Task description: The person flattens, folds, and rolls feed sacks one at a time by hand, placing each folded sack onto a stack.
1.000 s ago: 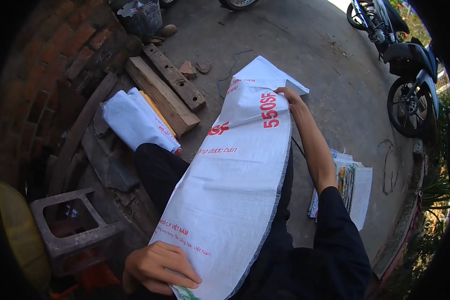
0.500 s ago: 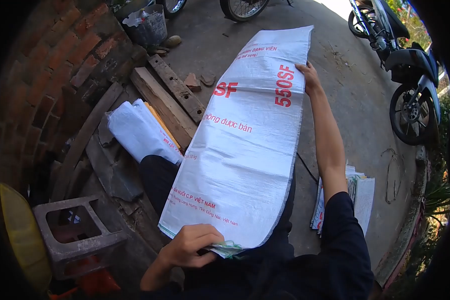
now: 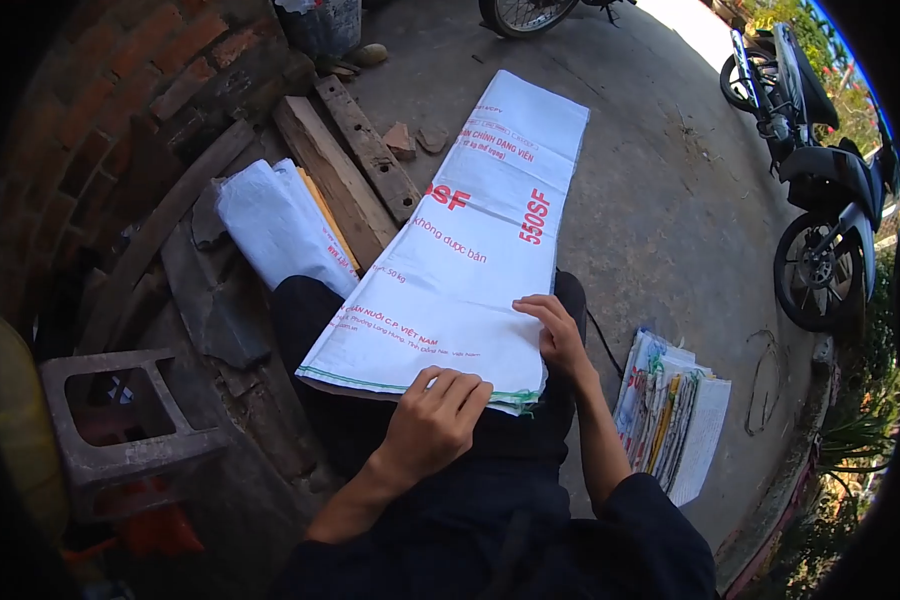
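A long white woven plastic feed sack [image 3: 470,240] with red print lies folded lengthwise across my lap, its far end stretching forward over the ground. Green stitching runs along its near edge. My left hand [image 3: 435,420] is closed over that near edge, knuckles up, with the fingertips partly hidden. At the sack's lower right edge, my right hand [image 3: 560,335] holds the side, fingers on top of the material and thumb out of sight.
On my right, a stack of folded sacks [image 3: 670,410] lies on the concrete. More folded white sacks [image 3: 280,220] are at my left by wooden beams [image 3: 335,180]. A plastic stool [image 3: 130,430] stands lower left, beside a brick wall [image 3: 120,80]. A motorbike [image 3: 820,220] is parked at right.
My right hand has come down from the sack's far right edge to its near right side. The sack has lowered and looks narrower. My left hand has shifted right along the near edge.
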`<state>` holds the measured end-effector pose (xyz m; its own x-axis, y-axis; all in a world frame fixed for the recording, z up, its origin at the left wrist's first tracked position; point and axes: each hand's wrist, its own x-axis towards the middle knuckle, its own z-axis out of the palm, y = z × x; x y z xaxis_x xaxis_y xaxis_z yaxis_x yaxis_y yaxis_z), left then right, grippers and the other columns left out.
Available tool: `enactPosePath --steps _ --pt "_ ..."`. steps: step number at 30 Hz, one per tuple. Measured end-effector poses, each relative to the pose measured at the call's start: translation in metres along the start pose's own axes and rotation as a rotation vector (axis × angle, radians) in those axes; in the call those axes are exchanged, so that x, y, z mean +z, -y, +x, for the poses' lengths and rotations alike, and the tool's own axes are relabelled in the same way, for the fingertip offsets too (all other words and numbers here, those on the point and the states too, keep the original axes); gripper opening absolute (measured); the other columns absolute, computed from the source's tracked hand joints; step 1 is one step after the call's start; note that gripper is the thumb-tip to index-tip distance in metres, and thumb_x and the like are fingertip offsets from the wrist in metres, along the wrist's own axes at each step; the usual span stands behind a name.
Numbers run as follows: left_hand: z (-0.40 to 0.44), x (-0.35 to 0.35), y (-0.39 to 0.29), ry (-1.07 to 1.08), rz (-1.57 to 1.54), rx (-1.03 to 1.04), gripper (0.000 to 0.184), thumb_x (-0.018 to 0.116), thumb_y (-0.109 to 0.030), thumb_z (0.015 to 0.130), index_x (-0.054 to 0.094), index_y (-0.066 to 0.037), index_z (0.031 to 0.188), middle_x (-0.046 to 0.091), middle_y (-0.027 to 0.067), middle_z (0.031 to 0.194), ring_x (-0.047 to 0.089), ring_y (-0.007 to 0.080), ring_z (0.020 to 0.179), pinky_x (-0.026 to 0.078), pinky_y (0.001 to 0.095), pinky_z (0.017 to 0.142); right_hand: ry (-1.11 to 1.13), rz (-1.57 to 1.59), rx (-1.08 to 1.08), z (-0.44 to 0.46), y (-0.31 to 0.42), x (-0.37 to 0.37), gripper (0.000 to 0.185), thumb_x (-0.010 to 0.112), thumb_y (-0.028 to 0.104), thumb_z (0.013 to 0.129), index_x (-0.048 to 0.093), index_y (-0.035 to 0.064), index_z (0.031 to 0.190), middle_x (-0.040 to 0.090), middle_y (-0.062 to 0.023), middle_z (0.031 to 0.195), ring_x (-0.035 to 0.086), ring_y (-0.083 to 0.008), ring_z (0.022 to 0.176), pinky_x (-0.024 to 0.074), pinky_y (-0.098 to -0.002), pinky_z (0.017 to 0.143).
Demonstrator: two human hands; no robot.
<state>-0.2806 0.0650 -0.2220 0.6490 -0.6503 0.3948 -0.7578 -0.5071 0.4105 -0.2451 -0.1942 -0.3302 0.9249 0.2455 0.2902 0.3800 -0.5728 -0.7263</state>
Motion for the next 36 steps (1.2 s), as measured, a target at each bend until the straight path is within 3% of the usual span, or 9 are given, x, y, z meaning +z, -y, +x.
enactPosePath --steps 9,13,16,18,20,23,26,32,36 --pt "-0.002 -0.015 -0.004 -0.185 -0.015 0.150 0.020 0.064 -0.006 0.077 0.065 -0.001 0.097 0.065 0.0068 0.088 0.063 0.0203 0.078 0.050 0.0329 0.074 -0.151 -0.260 0.099 -0.048 0.048 0.010 0.040 0.067 0.009 0.075 0.058 0.0080 0.114 0.061 -0.0076 0.124 0.050 -0.0291 0.125 0.0283 -0.0440 0.109" --pt "-0.009 -0.027 -0.025 -0.252 0.180 0.344 0.016 0.062 -0.028 0.090 0.066 -0.014 0.099 0.064 -0.0024 0.096 0.058 0.0135 0.097 0.041 0.0362 0.096 -0.374 0.403 -0.001 -0.031 0.053 0.006 0.018 0.069 0.016 0.078 0.059 0.0022 0.084 0.069 -0.0165 0.098 0.067 -0.0263 0.094 0.0529 -0.0379 0.081" --pt "-0.028 -0.055 -0.016 -0.491 0.571 0.207 0.036 0.065 -0.051 0.085 0.059 -0.027 0.111 0.055 -0.0062 0.114 0.044 0.0119 0.112 0.027 0.0386 0.107 -0.523 0.378 -0.062 -0.012 0.070 -0.013 0.027 0.072 0.026 0.081 0.059 0.0022 0.082 0.070 -0.0144 0.088 0.069 -0.0223 0.079 0.0546 -0.0325 0.072" --pt "-0.019 -0.087 -0.003 -0.363 0.611 -0.026 0.049 0.069 -0.057 0.079 0.057 -0.024 0.114 0.052 -0.0020 0.121 0.045 0.0160 0.114 0.030 0.0407 0.105 -0.617 0.494 0.057 -0.007 0.082 -0.023 0.029 0.071 0.030 0.082 0.059 0.0032 0.081 0.070 -0.0132 0.085 0.068 -0.0182 0.074 0.0537 -0.0309 0.068" --pt "-0.020 -0.097 0.018 -0.149 0.441 -0.230 0.053 0.076 -0.045 0.074 0.060 -0.012 0.111 0.059 0.0081 0.113 0.055 0.0246 0.106 0.040 0.0455 0.096 -0.459 0.450 0.135 -0.005 0.078 -0.043 0.026 0.062 0.026 0.090 0.063 0.0007 0.081 0.069 -0.0076 0.077 0.064 -0.0131 0.064 0.0497 -0.0259 0.061" --pt "-0.050 -0.085 0.052 -0.094 0.289 -0.347 0.033 0.079 -0.019 0.070 0.064 -0.004 0.095 0.065 0.0111 0.087 0.064 0.0287 0.087 0.046 0.0452 0.086 -0.349 0.108 0.094 -0.001 0.088 -0.058 0.024 0.052 0.016 0.094 0.061 -0.0024 0.081 0.057 -0.0135 0.065 0.060 -0.0250 0.057 0.0437 -0.0304 0.056" --pt "-0.064 -0.083 0.058 -0.228 0.198 -0.300 0.016 0.073 -0.007 0.072 0.063 -0.004 0.085 0.065 0.0092 0.080 0.065 0.0271 0.079 0.047 0.0428 0.083 -0.282 0.171 0.013 0.000 0.094 -0.065 0.018 0.051 0.010 0.092 0.065 -0.0021 0.088 0.068 -0.0135 0.079 0.068 -0.0258 0.070 0.0512 -0.0321 0.065" --pt "-0.064 -0.094 0.051 -0.841 0.089 -0.270 0.030 0.076 -0.028 0.079 0.060 -0.004 0.086 0.061 0.0065 0.079 0.060 0.0199 0.074 0.046 0.0436 0.086 -0.238 0.393 -0.155 -0.007 0.114 -0.082 0.015 0.066 0.020 0.085 0.067 0.0048 0.090 0.072 -0.0153 0.088 0.073 -0.0261 0.080 0.0575 -0.0337 0.070" --pt "-0.043 -0.090 0.062 -1.296 -0.089 -0.199 0.085 0.060 -0.058 0.086 0.027 -0.005 0.142 0.056 0.0116 0.089 0.056 0.0159 0.072 0.050 0.0306 0.070 -0.225 0.595 -0.223 -0.011 0.102 -0.062 0.020 0.070 0.026 0.085 0.065 0.0066 0.087 0.072 -0.0160 0.085 0.073 -0.0286 0.077 0.0586 -0.0358 0.066"
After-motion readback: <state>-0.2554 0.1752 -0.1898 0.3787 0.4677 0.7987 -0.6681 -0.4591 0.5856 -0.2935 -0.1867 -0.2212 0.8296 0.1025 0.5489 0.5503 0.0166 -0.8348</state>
